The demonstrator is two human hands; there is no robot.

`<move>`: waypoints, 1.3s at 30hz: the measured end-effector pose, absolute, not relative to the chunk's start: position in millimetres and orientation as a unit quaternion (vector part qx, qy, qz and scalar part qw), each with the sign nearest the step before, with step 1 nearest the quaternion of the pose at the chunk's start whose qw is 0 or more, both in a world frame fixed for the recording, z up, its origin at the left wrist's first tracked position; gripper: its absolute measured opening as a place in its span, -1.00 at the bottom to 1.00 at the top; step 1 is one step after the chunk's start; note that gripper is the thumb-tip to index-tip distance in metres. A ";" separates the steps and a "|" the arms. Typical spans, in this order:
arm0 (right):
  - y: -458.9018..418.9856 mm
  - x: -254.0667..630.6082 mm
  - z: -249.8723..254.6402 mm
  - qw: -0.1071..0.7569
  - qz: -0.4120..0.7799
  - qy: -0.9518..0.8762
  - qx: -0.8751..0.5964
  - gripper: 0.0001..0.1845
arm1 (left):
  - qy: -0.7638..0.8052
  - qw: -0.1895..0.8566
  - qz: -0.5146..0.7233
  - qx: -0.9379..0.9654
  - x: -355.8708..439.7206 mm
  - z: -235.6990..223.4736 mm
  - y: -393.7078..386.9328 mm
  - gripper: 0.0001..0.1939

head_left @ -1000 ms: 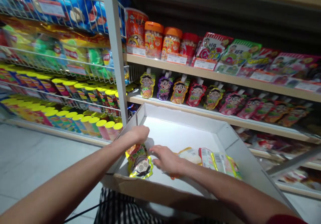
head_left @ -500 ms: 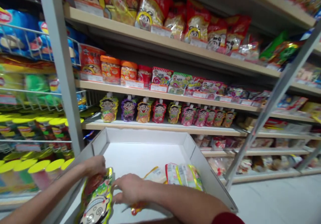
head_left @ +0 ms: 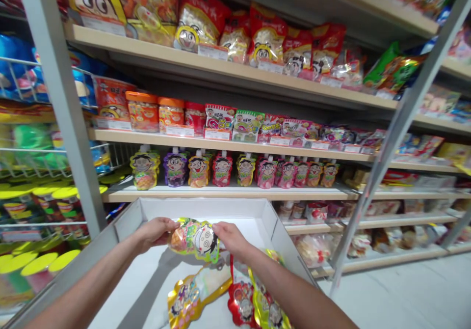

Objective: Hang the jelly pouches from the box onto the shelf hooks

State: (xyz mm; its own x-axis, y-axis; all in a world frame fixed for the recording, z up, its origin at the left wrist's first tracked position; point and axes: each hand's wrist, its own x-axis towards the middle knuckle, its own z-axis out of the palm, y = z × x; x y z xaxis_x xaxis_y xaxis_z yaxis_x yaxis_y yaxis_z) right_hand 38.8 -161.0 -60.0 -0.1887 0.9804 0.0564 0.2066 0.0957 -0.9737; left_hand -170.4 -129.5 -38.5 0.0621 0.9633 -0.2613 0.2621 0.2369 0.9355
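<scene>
A yellow-green jelly pouch (head_left: pixel 194 239) with a cartoon face is held sideways above the white box (head_left: pixel 147 294). My left hand (head_left: pixel 158 232) pinches its left end, and my right hand (head_left: pixel 230 238) grips the end with the face. Below it in the box lies a yellow-orange pouch (head_left: pixel 200 289). Next to that, partly under my right forearm, are a red pouch (head_left: pixel 242 294) and another yellow-green pouch (head_left: pixel 267 302).
Spouted pouches (head_left: pixel 198 170) stand in a row on the shelf (head_left: pixel 235 193) behind the box. Jars and candy bags fill the shelf (head_left: pixel 235 142) above. Grey posts (head_left: pixel 62 98) stand at the left and right. Yellow-lidded cups (head_left: pixel 40 270) are at far left.
The yellow-green pouch has moved up and right from the box's near left and turned sideways. My right hand has come to hold its other end. The view has shifted a little.
</scene>
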 end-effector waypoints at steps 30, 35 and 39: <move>-137.9 53.9 -58.2 0.483 0.392 -0.634 -0.460 -0.80 | 0.459 0.578 0.425 0.524 -111.1 -65.5 -143.8 -0.71; -141.4 49.5 -50.5 0.502 0.433 -0.589 -0.462 -0.76 | 0.426 0.610 0.469 0.476 -111.8 -69.5 -140.9 -0.69; -144.1 50.4 -64.8 0.417 0.500 -0.576 -0.494 -0.77 | 0.412 0.621 0.490 0.452 -111.9 -69.3 -139.3 -0.68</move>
State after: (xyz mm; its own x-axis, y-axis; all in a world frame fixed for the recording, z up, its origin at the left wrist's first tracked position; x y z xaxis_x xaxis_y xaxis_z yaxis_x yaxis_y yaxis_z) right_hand 50.4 -144.1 -64.8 -0.1633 0.9865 -0.0131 0.1522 0.0120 -0.9883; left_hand -111.9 -139.3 -69.3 0.1805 0.9811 -0.0690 -0.2355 0.1112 0.9655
